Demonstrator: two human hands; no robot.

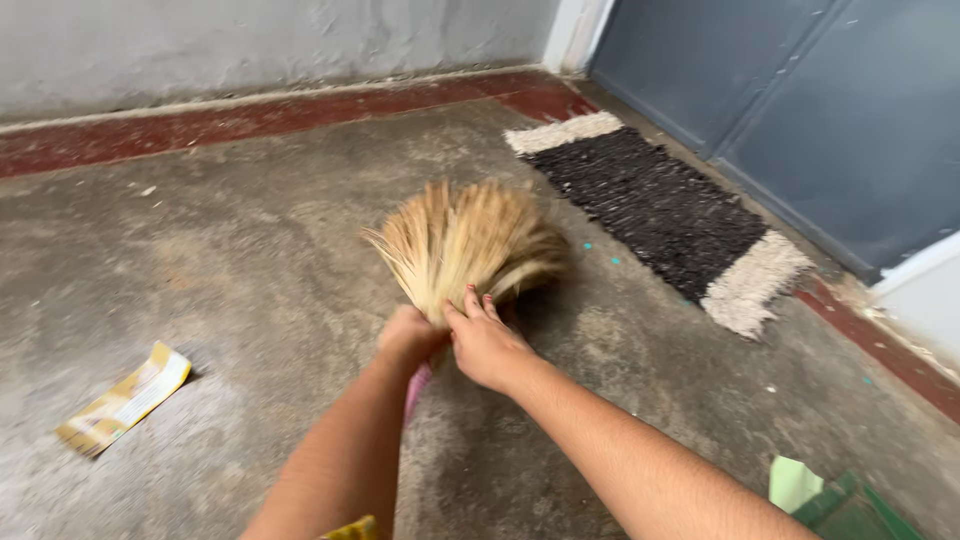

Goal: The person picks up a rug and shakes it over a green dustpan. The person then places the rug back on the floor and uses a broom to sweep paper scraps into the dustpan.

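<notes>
Both hands, left hand (408, 335) and right hand (485, 345), grip straw broom (470, 240) over concrete floor (250, 290).

Both forearms are bare from wrist to elbow; the right hand (487, 345) has red-painted fingernails, and a scrap of yellow patterned fabric (352, 529) shows by the left elbow

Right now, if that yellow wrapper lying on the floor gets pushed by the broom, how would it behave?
The wrapper looks thin and flat, so it is probably very light and would likely slide or flutter rather than roll. It seems creased, so probably floppy. The broom, gripped by the left hand and right hand, has soft, splayed bristles that may bend over it.
</notes>
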